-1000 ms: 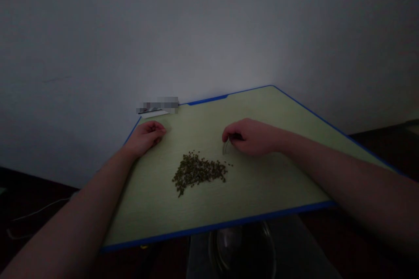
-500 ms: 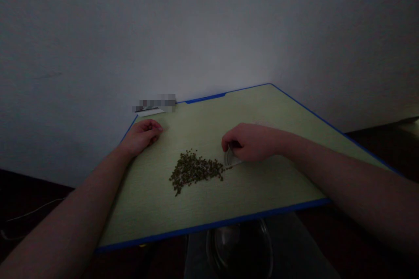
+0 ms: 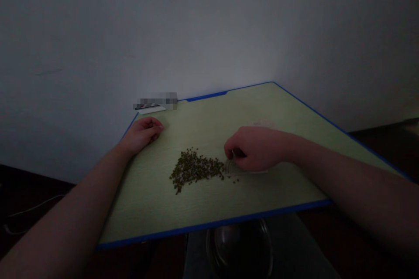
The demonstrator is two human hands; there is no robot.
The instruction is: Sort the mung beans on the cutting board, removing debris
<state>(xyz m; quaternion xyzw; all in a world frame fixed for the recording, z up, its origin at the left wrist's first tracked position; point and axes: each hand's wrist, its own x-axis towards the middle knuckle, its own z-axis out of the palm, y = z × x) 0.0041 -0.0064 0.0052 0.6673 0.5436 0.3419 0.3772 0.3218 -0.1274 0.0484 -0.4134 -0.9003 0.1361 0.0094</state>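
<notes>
A loose pile of small greenish-brown, seed-like pieces [image 3: 194,168] lies on the pale green tabletop [image 3: 157,209]. My right hand [image 3: 253,148] is at the pile's right edge, fingers pinched on a clear plastic piece [image 3: 229,168] with curved ridges. Most of that piece is hidden under the hand, so its full shape cannot be made out. A few stray bits lie just below it. Resting at the table's left edge, my left hand [image 3: 144,133] has its fingers loosely curled with nothing visible in them.
The table has a blue rim [image 3: 229,223] and meets a grey wall [image 3: 209,26]. A blurred flat item, maybe paper [image 3: 153,107], lies at the back left corner. Below the front edge, a round shiny bowl [image 3: 240,248] sits at my lap. A white cable [image 3: 36,205] runs at the lower left.
My right hand has shifted slightly right and toward me with the clear plastic piece. A few bits now lie apart at the pile's right. The left hand stays put.
</notes>
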